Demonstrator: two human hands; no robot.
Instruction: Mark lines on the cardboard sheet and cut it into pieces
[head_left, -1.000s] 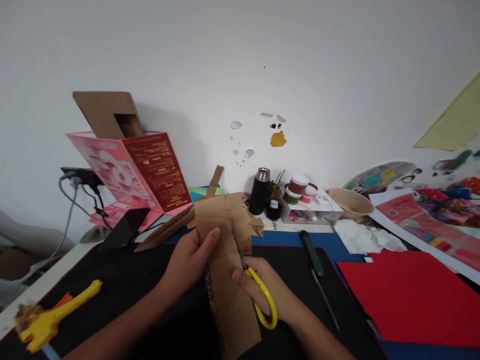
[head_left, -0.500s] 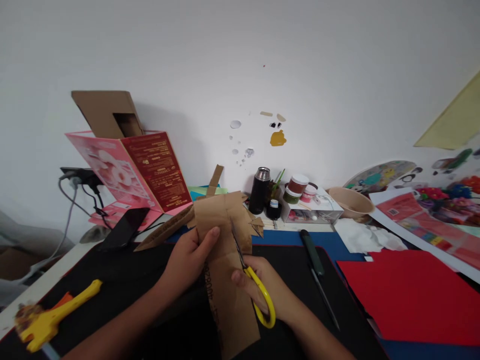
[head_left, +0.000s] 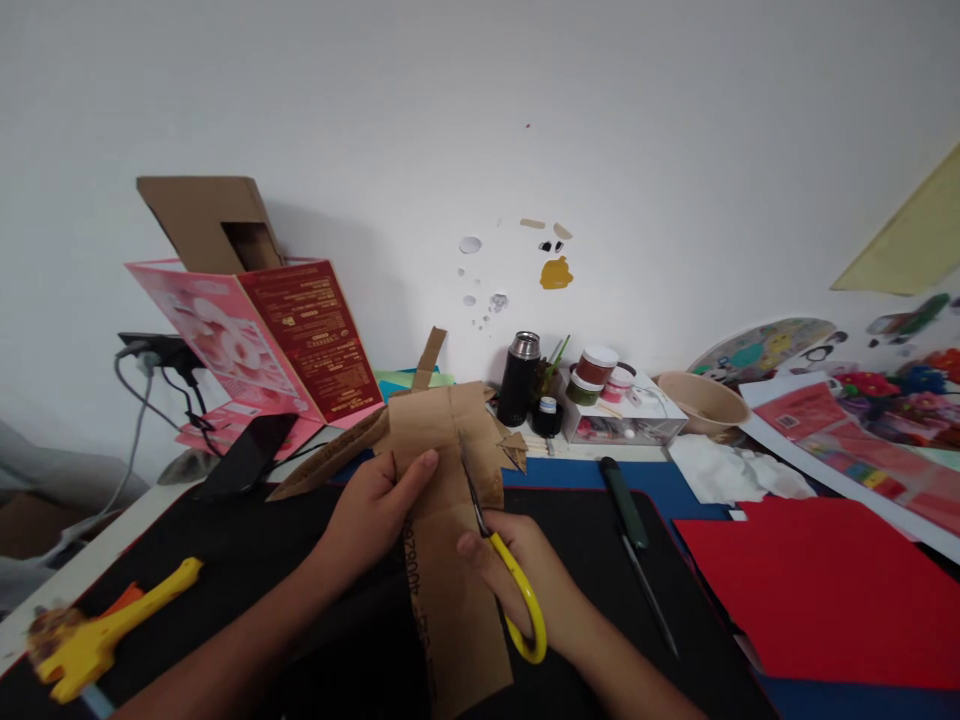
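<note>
A piece of brown cardboard (head_left: 459,600) with printed digits along its left edge is held up over the black mat. My left hand (head_left: 382,500) grips its left side, thumb on top and fingers underneath. My right hand (head_left: 517,560) is closed round yellow-handled scissors (head_left: 531,605). Their blades lie in a slit in the cardboard, pointing up and away from me. To the right of the slit, a flap of the same cardboard hangs beside the blades. The lower handle loop is partly covered by my right hand.
A glue gun (head_left: 112,630) lies at the left, near a black phone (head_left: 247,455). A dark green utility knife (head_left: 624,500) and a pen-like rod (head_left: 651,600) lie on the mat (head_left: 585,540). Red paper (head_left: 832,590) is at the right. Behind stand a black flask (head_left: 519,385) and paint jars (head_left: 596,370).
The yellow handles have shifted slightly left and down with my right hand. The cardboard's near end has swung a little to the left. Both hands keep their holds.
</note>
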